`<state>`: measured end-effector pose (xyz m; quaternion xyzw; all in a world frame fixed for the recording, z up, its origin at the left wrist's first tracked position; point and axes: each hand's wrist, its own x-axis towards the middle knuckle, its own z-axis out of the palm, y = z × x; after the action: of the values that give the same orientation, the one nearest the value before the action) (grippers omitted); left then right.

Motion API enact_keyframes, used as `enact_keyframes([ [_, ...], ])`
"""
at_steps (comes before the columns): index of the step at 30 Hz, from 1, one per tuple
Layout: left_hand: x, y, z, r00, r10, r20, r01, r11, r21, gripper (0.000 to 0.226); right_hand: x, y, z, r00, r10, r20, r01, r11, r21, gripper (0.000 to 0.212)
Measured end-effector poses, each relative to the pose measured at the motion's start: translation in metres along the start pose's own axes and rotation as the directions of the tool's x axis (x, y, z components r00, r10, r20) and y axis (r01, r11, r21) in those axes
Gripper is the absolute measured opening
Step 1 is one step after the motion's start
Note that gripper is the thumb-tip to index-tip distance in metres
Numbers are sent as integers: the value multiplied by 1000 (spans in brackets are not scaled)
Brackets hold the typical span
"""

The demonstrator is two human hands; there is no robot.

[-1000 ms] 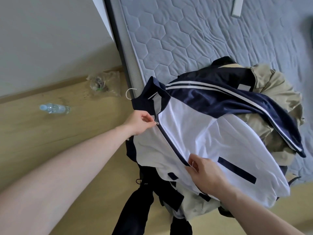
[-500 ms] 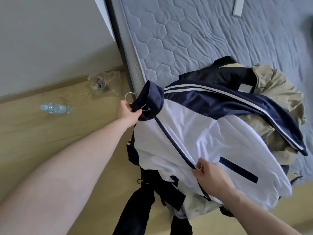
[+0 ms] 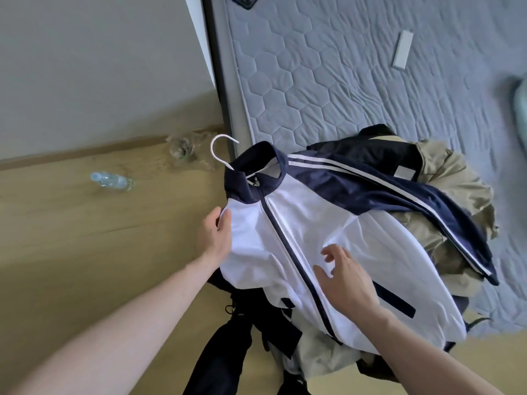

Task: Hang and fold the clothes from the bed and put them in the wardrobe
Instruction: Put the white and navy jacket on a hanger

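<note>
The zipped jacket (image 3: 308, 232) is lying on its hanger (image 3: 221, 155) at the bed's (image 3: 328, 81) near corner; left hand (image 3: 215, 238) fingers are pinching its side, right hand (image 3: 346, 277) fingers hovering released above its front.

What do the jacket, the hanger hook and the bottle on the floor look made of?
Jacket: smooth, thin synthetic knit by the look, slight sheen and soft, shallow creases; probably polyester. Hanger hook: white with an even matte coat, so plastic or coated wire; cannot tell which. Bottle: clear plastic, see-through, with pale highlights, lying on its side on the wood-look floor.
</note>
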<state>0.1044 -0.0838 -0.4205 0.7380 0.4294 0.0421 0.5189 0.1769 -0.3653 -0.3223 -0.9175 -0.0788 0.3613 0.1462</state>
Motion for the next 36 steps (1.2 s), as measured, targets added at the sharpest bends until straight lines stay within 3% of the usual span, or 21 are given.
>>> enact_keyframes([
  [5, -84, 71, -52, 992, 98, 78, -85, 984, -156, 45, -42, -33, -55, 987, -128, -97, 136, 987, 85, 25],
  [9, -184, 150, -114, 992, 115, 60, -91, 947, -308, 51, -93, -65, -106, 956, -248, -156, 269, 955, 128, 27],
  [14, -311, 219, -202, 995, 87, 47, -71, 961, -268, 50, -174, -114, -168, 875, -434, -215, 477, 851, 222, 41],
  [19, -415, 252, -280, 995, 91, -47, -98, 976, -193, 48, -251, -177, -195, 741, -642, -197, 671, 720, 178, 42],
  [27, -514, 254, -412, 960, -30, -278, -44, 966, -257, 37, -340, -314, -161, 570, -821, -33, 806, 550, 219, 23],
  [36, -564, 173, -573, 859, -193, -475, 23, 940, -340, 39, -453, -478, -26, 413, -895, 171, 823, 447, 350, 17],
])
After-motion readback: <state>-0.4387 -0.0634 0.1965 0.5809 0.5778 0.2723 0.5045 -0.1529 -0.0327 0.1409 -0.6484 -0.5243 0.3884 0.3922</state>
